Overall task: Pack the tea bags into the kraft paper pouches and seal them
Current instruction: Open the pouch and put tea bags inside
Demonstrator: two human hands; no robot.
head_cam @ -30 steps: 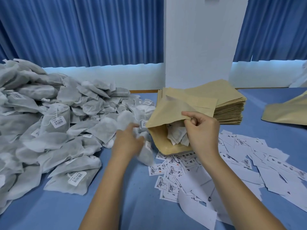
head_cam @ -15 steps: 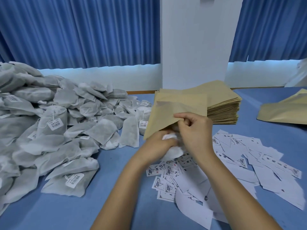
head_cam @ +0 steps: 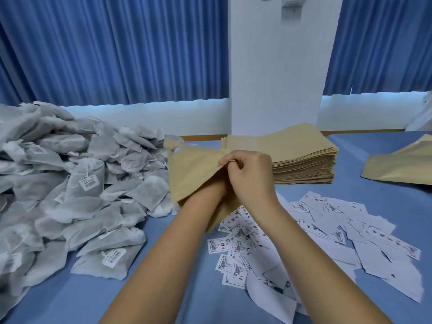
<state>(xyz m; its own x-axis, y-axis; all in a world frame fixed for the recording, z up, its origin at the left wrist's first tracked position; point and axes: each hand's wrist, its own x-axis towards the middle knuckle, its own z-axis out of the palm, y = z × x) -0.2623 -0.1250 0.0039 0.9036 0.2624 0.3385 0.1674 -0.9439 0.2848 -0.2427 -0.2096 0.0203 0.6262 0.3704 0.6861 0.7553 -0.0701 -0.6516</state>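
packing looks barely begun. the right hand (head_cam: 250, 178) pinches the top edge of one open pouch (head_cam: 194, 176). its grip is closed on the paper lip and holds the mouth up, just in front of the stack of flat pouches (head_cam: 304, 157). the left forearm (head_cam: 168, 249) runs into that mouth, and the left hand is hidden inside (so i cannot tell whether its grip is wide, narrow or around a tea bag). the pile of tea bags (head_cam: 81, 195) lies loose on the counter (head_cam: 163, 295), just beside the pouch on its left. this pouch is not yet sealed, and nearly the whole pile and stack are left to do. a second pouch (head_cam: 402, 164) lies far right; i cannot tell if it is filled or sealed.
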